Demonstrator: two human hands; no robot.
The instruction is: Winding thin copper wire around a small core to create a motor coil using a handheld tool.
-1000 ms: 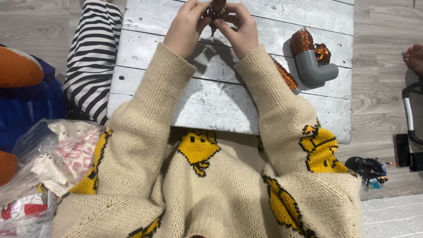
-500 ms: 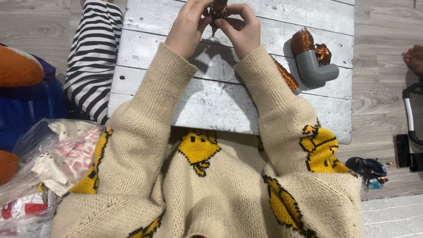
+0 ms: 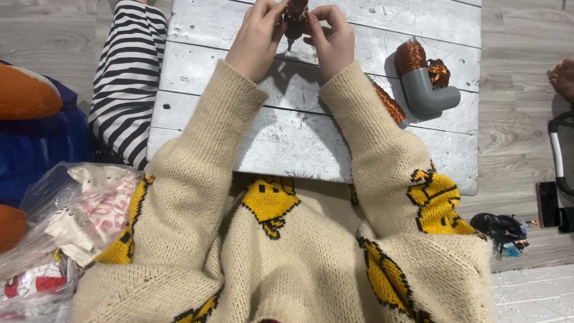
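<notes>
Both hands up at the far edge of the white board (image 3: 287, 137), working on one small thing btwn them. Left hand (image 3: 257, 39) and right hand (image 3: 332, 39) are each pinched in tight on a little copper wire bundle (image 3: 295, 17), fingers closed round it from either side, so narrow grip on both, holding the bundle. It sits upright-ish w/ a thin dark end poking down below the fingers. Top of it is cut off by the frame so can't tell how long it is.

Off to the right on the same board: a grey pipe elbow (image 3: 424, 90) w/ copper wire wound on its upper end, plus a loose clump of wire (image 3: 439, 70) touching it. Another copper coil (image 3: 388, 103) peeks out just beside the right sleeve, partly hidden.

Left of the board there's a striped sleeve or leg (image 3: 128, 78), someone else's. Plastic bag (image 3: 72, 221) w/ printed cloth inside sits near the left elbow. Wood floor (image 3: 520, 119) all around.
</notes>
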